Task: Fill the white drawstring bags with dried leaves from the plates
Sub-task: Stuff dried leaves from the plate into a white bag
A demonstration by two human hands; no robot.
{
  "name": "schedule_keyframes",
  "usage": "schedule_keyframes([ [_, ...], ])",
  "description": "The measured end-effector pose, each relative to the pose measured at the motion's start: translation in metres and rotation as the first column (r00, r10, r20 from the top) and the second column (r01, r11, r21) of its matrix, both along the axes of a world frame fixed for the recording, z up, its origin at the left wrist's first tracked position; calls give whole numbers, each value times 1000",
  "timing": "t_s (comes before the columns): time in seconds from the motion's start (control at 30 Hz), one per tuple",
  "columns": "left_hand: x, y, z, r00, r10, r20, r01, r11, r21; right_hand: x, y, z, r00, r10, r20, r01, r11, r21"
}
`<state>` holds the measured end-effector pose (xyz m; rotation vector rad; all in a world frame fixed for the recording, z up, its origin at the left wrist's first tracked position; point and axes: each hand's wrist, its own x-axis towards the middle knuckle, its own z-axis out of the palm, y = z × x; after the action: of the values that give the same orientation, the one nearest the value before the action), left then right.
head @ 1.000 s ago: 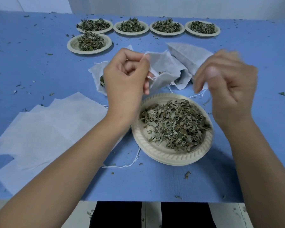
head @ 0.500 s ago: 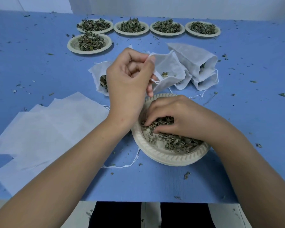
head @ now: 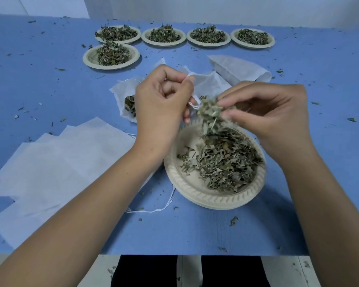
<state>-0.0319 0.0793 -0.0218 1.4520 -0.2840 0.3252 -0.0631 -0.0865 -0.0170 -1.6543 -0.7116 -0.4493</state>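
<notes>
Your left hand (head: 164, 100) is curled, with thumb and fingers pinching the rim of a white bag (head: 207, 83) and holding its mouth up off the tabletop (head: 195, 228), turned toward your right side. Your right hand (head: 272, 114) is closed at the fingertips on a clump of leaves (head: 209, 112), which hangs above the far edge of the near plate (head: 195, 193), just beside the bag's mouth. Stray bits trail from the clump toward the plate. The pile of leaves (head: 226, 162) on that plate sits mostly toward its right half, leaving the left part of the dish bare. Behind your left hand lies a second bag (head: 120, 98) with leaves showing at its opening, and a third bag (head: 240, 69) lies beyond your right hand, mouth facing you; you cannot tell how full it is. A stack of flat bags (head: 60, 162) lies under and beside your left forearm, with a loose string (head: 153, 210) trailing from its near edge beside the plate. At the far side stand four heaped plates (head: 164, 44) in a row, and a fifth plate (head: 91, 59) just in front of the leftmost. Leaf crumbs are scattered across the tabletop.
</notes>
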Motion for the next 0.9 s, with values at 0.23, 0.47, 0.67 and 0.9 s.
schedule_keyframes([
  [0.23,-4,-5,-4,995,-90,-32,92,993,70,-1,15,-1,951,-306,-33,307,937,167],
  [0.47,-7,-6,0,995,-95,-37,95,995,8,-2,15,-8,878,-455,147,470,879,-85],
  [0.67,-8,-7,-1,994,-98,-43,99,995,33,4,15,-13,873,-358,330,472,790,-392],
  [0.9,-5,-6,0,996,-66,-65,67,998,11,3,11,-8,924,-278,263,363,857,-367],
])
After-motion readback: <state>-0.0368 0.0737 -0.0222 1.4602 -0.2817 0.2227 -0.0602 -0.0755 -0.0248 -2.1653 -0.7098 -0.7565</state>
